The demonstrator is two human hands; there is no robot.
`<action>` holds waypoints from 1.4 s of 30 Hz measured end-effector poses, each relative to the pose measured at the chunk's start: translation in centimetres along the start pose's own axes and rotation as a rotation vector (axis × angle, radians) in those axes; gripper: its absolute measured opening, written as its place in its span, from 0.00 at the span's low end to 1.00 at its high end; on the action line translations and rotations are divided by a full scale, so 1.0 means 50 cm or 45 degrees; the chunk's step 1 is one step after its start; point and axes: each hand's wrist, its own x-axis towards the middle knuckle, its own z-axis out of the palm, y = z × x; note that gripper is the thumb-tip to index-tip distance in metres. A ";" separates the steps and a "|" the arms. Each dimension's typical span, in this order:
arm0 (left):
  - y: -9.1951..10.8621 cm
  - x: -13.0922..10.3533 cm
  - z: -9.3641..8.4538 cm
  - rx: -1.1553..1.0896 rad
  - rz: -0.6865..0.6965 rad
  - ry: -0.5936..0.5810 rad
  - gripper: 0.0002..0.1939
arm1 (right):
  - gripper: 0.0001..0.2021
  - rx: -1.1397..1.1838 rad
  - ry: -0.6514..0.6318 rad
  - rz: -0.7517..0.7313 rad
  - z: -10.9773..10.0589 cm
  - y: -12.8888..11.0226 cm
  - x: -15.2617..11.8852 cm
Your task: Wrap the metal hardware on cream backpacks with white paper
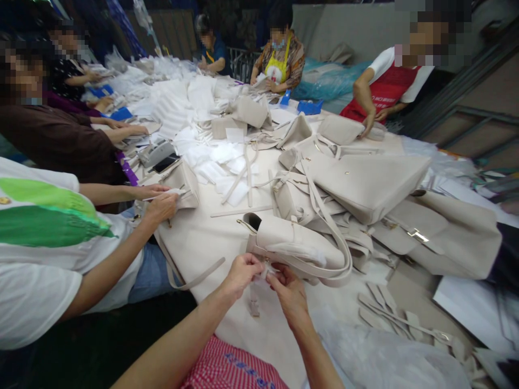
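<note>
One beige handbag (pixel 279 232) is under work; it lies on the tabletop (pixel 221 235) directly ahead of the person, its lower near edge towards the fingers. The left hand (pixel 245 274) pinches a piece of thin white wrap (pixel 265 270) at that edge; the right hand (pixel 291 294) has thumb and fingers closed on the same piece from the other side. Completed, as far as visible: the bag has its flap, and a long shoulder strap (pixel 344 254) loops round its right end. Outstanding, in my judgement: the wrap is not settled at this spot; whether it is being put on or taken off cannot be told. A short strap end (pixel 254 307) with a metal piece hangs loose below the left hand, apparently unfastened. Further stock remains: a large bag (pixel 466 232) with a bare metal clasp (pixel 417 235) and other bags lie to the right, loose straps (pixel 389 313) lie nearer, and white sheets (pixel 170 108) are heaped beyond. Their stage of completion cannot be established.
</note>
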 end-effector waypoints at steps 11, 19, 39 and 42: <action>0.000 -0.018 0.002 -0.162 -0.151 -0.019 0.18 | 0.17 -0.008 0.092 -0.014 0.007 0.005 0.000; -0.003 -0.018 0.004 -0.205 -0.151 -0.021 0.15 | 0.18 0.150 0.135 0.026 0.013 0.012 -0.006; -0.006 -0.022 0.008 -0.083 0.065 0.017 0.09 | 0.19 0.307 0.168 0.126 0.032 0.005 0.000; -0.003 -0.026 0.007 -0.039 0.114 0.003 0.07 | 0.19 0.290 0.185 0.100 0.035 0.004 0.001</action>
